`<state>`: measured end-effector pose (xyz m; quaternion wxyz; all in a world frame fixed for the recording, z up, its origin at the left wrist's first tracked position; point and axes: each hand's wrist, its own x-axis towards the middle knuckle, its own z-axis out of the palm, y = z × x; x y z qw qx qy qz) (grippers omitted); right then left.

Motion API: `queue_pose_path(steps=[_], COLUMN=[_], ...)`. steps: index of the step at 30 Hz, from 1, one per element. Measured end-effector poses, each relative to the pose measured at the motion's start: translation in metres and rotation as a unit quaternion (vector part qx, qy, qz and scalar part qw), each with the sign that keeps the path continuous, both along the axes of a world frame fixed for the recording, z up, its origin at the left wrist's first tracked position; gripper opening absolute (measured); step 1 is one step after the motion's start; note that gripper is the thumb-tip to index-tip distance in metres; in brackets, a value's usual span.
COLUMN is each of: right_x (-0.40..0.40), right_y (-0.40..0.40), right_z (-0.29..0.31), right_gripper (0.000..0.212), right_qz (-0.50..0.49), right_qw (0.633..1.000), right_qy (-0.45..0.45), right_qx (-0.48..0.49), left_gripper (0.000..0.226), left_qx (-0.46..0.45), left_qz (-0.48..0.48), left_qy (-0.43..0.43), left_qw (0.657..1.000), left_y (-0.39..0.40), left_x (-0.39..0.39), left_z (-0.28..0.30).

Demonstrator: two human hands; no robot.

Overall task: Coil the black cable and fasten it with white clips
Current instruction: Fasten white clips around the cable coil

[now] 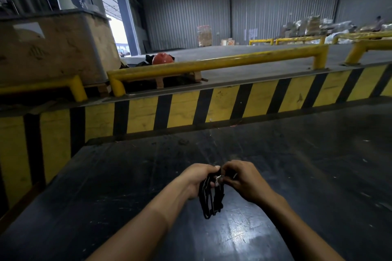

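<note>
While my left hand (pixel 196 178) grips the coiled cable (pixel 211 197) above the desk (pixel 127 176), my right hand (pixel 241 178) pinches a white clip (pixel 217 180) against it.

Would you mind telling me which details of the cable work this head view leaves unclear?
- White clip: only a sliver shows between the fingers of the left hand and right hand; whether it is closed cannot be told.
- Black cable: the coil's top is covered by both hands; its ends and loop count are unreadable.
- Spare clips: none visible.
</note>
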<state>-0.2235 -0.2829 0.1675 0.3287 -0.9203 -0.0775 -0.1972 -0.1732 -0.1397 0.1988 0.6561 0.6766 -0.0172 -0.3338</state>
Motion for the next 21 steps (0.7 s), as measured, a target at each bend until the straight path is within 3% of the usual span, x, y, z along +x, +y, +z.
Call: queue_pose_path(steps=[10,18,21], right_x=[-0.003,-0.004,-0.015], right_y=[0.0,0.001,0.006], right_z=[0.004,0.007,0.006], right_gripper=[0.012,0.007,0.012], right_qz=[0.026,0.048,0.086], right_qw=[0.998,0.996,0.993], right_qy=[-0.037,-0.017,-0.022], right_qx=[-0.039,-0.079,-0.077], left_gripper=[0.014,0.015,0.019], left_qx=[-0.009,0.024,0.045], left_qz=[-0.032,-0.02,0.035], left_qy=[0.047,0.015,-0.01], left_qw=[0.998,0.999,0.998], left_y=[0.005,0.006,0.01], left_x=[0.004,0.0,0.005], left_z=[0.006,0.005,0.006])
